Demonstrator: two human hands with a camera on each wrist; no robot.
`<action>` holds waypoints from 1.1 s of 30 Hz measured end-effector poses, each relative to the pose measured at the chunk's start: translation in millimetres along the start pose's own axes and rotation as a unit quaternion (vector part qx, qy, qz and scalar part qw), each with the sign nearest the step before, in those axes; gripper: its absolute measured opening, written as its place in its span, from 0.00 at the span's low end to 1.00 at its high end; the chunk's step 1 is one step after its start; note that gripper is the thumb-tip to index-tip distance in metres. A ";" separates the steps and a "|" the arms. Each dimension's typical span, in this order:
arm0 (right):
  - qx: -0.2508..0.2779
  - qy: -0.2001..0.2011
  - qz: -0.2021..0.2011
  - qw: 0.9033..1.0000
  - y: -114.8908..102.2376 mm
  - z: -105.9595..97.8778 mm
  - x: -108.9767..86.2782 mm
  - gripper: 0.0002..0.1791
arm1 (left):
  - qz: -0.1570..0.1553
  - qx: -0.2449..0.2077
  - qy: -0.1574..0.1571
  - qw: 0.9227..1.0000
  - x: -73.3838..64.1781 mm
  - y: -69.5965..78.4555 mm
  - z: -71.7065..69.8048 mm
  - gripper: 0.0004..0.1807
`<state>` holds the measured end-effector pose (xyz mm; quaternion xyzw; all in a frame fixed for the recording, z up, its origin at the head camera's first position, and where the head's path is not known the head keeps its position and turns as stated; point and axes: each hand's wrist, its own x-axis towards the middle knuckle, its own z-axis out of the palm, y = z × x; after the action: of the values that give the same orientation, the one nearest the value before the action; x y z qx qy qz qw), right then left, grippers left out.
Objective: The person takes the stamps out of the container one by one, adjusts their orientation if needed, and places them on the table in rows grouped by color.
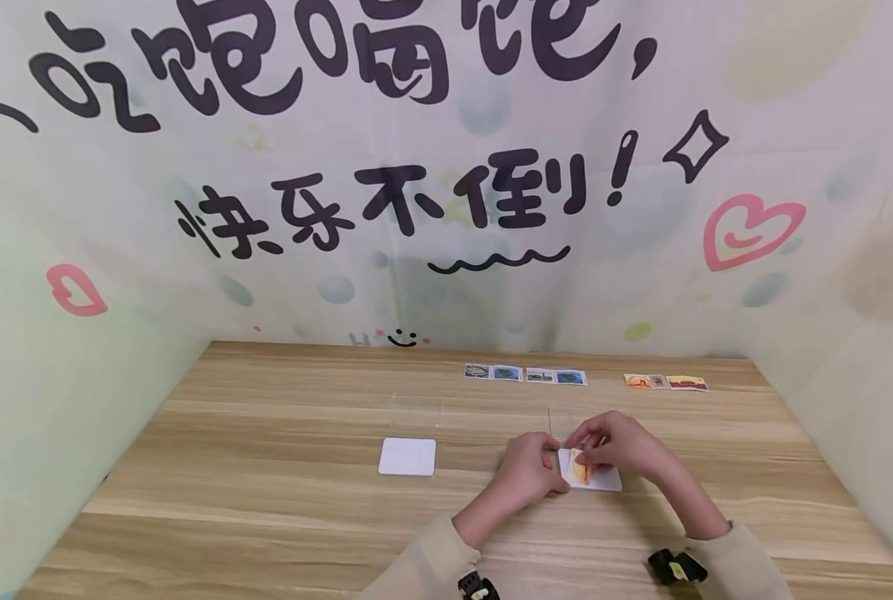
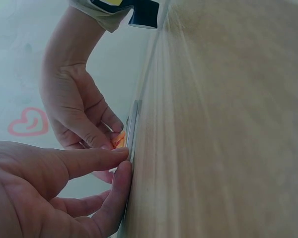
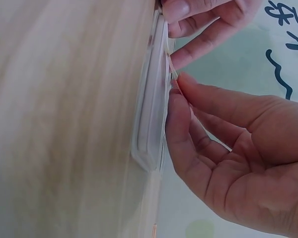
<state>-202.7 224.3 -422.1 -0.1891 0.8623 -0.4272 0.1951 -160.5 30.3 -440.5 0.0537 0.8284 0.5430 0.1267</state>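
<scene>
A white card (image 1: 607, 481) with rounded corners lies on the table in the head view. Seen edge-on in the right wrist view, it is a flat white layered piece (image 3: 151, 94) with a clear rim. My left hand (image 1: 527, 471) holds its left side, thumb at the near corner and forefinger at the far one. Over the card, my right hand (image 1: 621, 443) pinches a small orange stamp (image 1: 580, 469) between thumb and forefinger. That stamp shows as an orange patch (image 2: 119, 139) in the left wrist view, and the right fingertips (image 3: 180, 101) partly hide it.
Another white card (image 1: 407, 457) lies to the left. Behind the cards are thin clear sheets (image 1: 416, 410). Two pairs of blue-green stamps (image 1: 525, 374) lie near the back edge, with orange and dark red stamps (image 1: 666, 382) to their right. A printed curtain (image 1: 386, 300) hangs behind the table.
</scene>
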 end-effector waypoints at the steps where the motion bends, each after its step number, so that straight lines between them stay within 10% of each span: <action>1: -0.001 0.000 0.001 1.000 0.0 -0.3 -0.2 0.08 | -0.002 -0.002 0.000 1.000 -0.1 -0.1 0.2 0.25; 33: -0.003 0.024 0.038 0.999 -4.0 -14.0 -5.0 0.04 | 0.003 0.019 -0.002 1.000 -0.2 0.0 -0.5 0.24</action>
<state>-204.8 233.8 -410.2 -0.1468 0.8746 -0.4212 0.1901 -160.5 29.8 -440.3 0.0591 0.8384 0.5271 0.1255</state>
